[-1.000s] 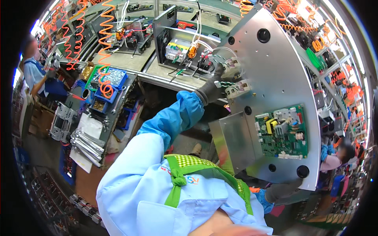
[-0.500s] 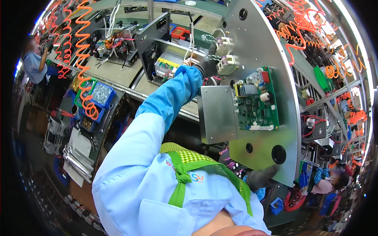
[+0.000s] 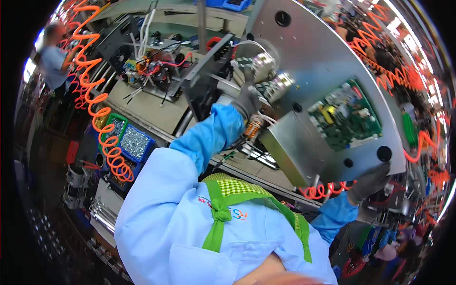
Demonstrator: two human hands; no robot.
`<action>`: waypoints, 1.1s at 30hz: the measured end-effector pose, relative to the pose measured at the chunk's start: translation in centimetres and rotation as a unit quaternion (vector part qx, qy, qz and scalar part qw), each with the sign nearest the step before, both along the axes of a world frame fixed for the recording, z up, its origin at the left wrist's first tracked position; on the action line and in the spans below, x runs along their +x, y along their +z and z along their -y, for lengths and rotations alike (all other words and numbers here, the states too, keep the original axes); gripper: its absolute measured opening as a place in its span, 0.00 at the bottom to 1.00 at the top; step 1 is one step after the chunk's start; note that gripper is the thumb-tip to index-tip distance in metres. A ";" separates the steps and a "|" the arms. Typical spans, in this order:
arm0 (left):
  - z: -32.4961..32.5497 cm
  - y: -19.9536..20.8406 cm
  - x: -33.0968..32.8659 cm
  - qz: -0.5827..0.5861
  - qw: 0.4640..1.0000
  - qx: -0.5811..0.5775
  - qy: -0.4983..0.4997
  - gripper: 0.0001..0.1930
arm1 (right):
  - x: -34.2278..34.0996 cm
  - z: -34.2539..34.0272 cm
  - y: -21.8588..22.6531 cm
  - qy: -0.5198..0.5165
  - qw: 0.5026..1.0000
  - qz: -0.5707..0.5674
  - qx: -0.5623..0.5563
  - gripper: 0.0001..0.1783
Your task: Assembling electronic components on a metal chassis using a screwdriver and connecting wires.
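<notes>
Supporting both sides evenly is advised. The left hand, fingers partly extended, is at the white blocks, grip unclear; the tilted metal panel lies between the hands; its circuit board needs clearance; the right hand meets the lower edge, finger closure indiscernible.

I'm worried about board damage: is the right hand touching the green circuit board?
Apart: the head view shows metal panel between the right hand and green circuit board.
</notes>
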State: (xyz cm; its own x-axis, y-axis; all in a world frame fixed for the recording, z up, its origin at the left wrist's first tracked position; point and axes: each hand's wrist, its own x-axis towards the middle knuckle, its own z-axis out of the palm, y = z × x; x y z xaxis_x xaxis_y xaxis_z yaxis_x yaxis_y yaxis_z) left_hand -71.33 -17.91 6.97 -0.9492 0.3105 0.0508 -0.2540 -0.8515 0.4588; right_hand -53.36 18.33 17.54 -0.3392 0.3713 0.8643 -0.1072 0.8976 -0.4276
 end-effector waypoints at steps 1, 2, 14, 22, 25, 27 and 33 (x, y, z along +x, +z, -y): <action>0.7 0.5 2.9 0.007 0.999 -0.032 0.018 0.48 | -1.7 1.6 1.4 0.133 0.947 -0.033 -0.291 0.26; 1.6 -1.3 4.2 -0.042 0.995 -0.063 0.065 0.46 | -3.9 1.1 0.6 0.172 0.938 -0.026 -0.300 0.26; 3.5 -4.3 15.3 0.293 0.954 -0.025 0.065 0.35 | -11.9 0.2 -9.5 0.253 0.834 0.259 -0.418 0.27; 4.4 -4.7 17.1 0.293 0.945 -0.100 0.108 0.30 | -16.5 -6.5 -19.8 0.337 0.814 0.342 -0.326 0.22; 4.2 -5.8 16.4 0.297 0.936 -0.130 0.136 0.30 | -16.4 -6.0 -19.8 0.281 0.837 0.422 -0.205 0.22; 4.2 -7.2 16.3 0.302 0.936 -0.125 0.133 0.29 | -15.4 -3.9 -18.5 0.275 0.813 0.409 -0.311 0.22; 8.2 -4.5 17.3 0.281 0.870 -0.398 -0.067 0.29 | -14.5 -4.5 -21.8 0.332 0.683 0.334 -0.558 0.32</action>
